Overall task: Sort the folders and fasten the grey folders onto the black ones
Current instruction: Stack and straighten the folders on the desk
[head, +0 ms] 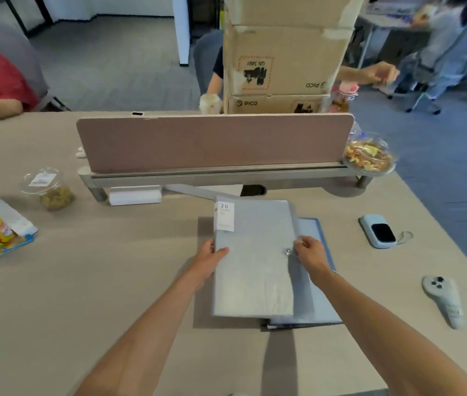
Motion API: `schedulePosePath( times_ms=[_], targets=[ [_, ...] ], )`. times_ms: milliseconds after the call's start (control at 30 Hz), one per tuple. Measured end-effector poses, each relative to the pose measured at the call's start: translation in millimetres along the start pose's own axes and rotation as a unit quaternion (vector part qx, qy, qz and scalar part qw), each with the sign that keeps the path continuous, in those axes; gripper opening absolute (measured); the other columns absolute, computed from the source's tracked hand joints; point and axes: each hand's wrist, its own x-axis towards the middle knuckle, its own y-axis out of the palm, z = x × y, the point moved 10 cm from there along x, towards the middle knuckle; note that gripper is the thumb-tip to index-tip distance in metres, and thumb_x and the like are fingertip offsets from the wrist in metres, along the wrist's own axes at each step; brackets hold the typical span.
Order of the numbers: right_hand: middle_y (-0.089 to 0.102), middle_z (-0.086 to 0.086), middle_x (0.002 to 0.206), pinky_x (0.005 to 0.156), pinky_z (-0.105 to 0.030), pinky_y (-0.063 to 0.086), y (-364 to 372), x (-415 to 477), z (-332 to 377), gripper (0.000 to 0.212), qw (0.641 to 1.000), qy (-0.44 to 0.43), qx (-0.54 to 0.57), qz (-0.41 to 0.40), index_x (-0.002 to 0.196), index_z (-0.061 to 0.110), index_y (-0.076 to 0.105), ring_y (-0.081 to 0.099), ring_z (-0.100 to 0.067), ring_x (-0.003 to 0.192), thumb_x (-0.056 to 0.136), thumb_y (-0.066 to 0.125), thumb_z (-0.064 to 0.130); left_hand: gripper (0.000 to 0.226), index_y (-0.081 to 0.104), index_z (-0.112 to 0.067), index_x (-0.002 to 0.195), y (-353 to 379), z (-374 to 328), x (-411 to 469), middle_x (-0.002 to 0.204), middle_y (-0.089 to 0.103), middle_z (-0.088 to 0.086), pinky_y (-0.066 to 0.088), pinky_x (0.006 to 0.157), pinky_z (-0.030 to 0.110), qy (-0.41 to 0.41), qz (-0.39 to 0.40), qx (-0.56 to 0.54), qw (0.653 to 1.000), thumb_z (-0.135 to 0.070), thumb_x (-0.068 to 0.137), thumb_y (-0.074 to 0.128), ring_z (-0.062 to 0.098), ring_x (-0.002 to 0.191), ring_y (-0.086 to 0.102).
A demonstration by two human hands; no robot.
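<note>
Left hand (212, 254) grips the grey folder (252, 261); right fingers (302, 247) pinch its clasp (287, 250). Steady the spine, pull the clasp straight.

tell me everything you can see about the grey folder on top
The grey folder looks like translucent plastic, closed and flat on a darker, bluish folder on the table. A white label reading "20" wraps its far left corner. A small metal snap sits near its right edge. The left hand holds the left edge; the right hand pinches beside the snap.
</note>
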Motion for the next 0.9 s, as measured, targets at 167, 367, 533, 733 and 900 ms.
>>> schedulePosePath(
  times_ms=[167,367,533,733,900],
  targets=[
    [0.066,-0.015,0.097,0.075,-0.037,0.051,-66,33,-49,0.035,0.998,0.05,-0.006,-0.045,0.125,0.006,0.05,0.061,-0.027,0.085,0.091,0.051,0.012,0.051,0.052,-0.031,0.123,71,20,35,0.118,0.069,-0.003,0.054,0.095,0.049,-0.006,0.029,0.115,0.993,-0.04,0.074,0.065,0.02,0.102,0.069],
    [0.066,-0.018,0.118,0.077,-0.034,0.05,-84,65,-81,0.045,0.997,0.067,-0.024,0.014,0.135,0.004,0.047,0.064,-0.029,0.095,0.09,0.047,0.009,0.056,0.053,-0.041,0.125,112,48,58,0.12,0.068,-0.009,0.055,0.092,0.044,-0.011,0.029,0.161,0.986,-0.034,0.07,0.062,0.014,0.102,0.069],
    [0.069,-0.02,0.099,0.072,-0.037,0.054,-78,85,-106,0.025,0.987,0.061,-0.126,0.079,0.097,-0.002,0.067,0.065,-0.035,0.088,0.081,0.051,0.008,0.064,0.052,-0.028,0.128,110,48,46,0.128,0.045,0.005,0.045,0.103,0.043,-0.051,-0.077,0.262,0.961,-0.048,0.068,0.061,0.021,0.117,0.052],
    [0.063,-0.022,0.099,0.069,-0.033,0.048,-74,105,-120,0.026,0.976,0.013,-0.194,0.094,0.089,0.001,0.065,0.06,-0.035,0.083,0.085,0.048,0.02,0.068,0.035,-0.011,0.139,146,53,24,0.138,0.05,0.01,0.045,0.105,0.043,-0.152,-0.071,0.133,0.977,-0.042,0.085,0.063,0.029,0.122,0.055],
    [0.06,-0.02,0.106,0.07,-0.031,0.041,-70,110,-125,0.028,0.975,0.015,-0.189,0.119,0.098,0.002,0.062,0.059,-0.034,0.086,0.089,0.05,0.025,0.046,0.04,-0.011,0.12,152,50,24,0.115,0.058,0.007,0.051,0.092,0.036,-0.142,-0.12,0.081,0.979,-0.029,0.087,0.067,0.026,0.105,0.062]
  ],
)
